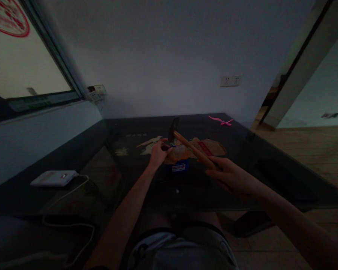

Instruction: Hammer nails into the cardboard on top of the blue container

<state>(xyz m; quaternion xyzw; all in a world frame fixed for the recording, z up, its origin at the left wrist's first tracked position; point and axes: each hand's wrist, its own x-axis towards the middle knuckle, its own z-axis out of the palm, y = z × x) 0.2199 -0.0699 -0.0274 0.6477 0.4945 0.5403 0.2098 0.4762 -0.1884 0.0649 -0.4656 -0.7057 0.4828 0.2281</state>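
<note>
My right hand (225, 170) is closed around the wooden handle of a hammer (195, 150). The dark hammer head is raised over my left hand and a rough orange-brown piece (178, 153). That piece rests on a blue box (181, 165) with a white label. My left hand (159, 152) is at the piece's left edge, fingers bent together around something small and dark under the hammer head. Dim light keeps me from making out what it is. A torn brown cardboard piece (216, 147) with a red band lies just behind, to the right.
The dark, shiny table (141, 191) meets a pale wall at the back. On its left is a white power bank (55, 178) with a cable running toward me. A pink ribbon (221, 120) lies at the far right, and a dark flat object (284, 180) nearer on the right.
</note>
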